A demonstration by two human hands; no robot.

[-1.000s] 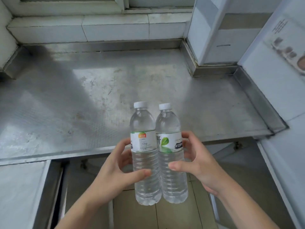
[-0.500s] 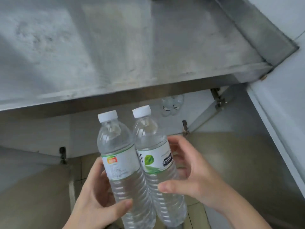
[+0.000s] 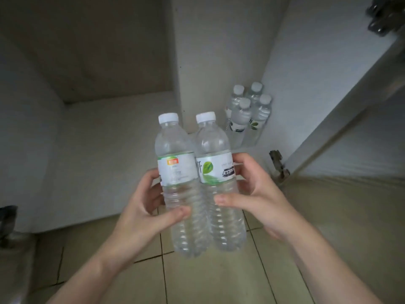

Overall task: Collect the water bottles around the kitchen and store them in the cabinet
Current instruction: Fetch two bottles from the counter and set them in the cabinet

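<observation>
I hold two clear water bottles with white caps upright, side by side and touching, in front of an open low cabinet (image 3: 114, 132). My left hand (image 3: 142, 218) grips the left bottle (image 3: 175, 167), which has an orange logo on its label. My right hand (image 3: 258, 198) grips the right bottle (image 3: 215, 159), which has a green leaf on its label. Several more water bottles (image 3: 247, 113) stand clustered at the cabinet's back right corner.
The open cabinet door (image 3: 341, 102) hangs at the right, with a metal hinge (image 3: 278, 165) at its lower edge and another hinge (image 3: 385, 16) at the top right. Tiled floor (image 3: 210, 279) lies below my hands. A dark metal fitting (image 3: 7, 218) sits at the left edge.
The view has dropped from the steel countertop to the inside of the cabinet below it. Both bottles stay in my hands and are now closer to the cabinet opening.
</observation>
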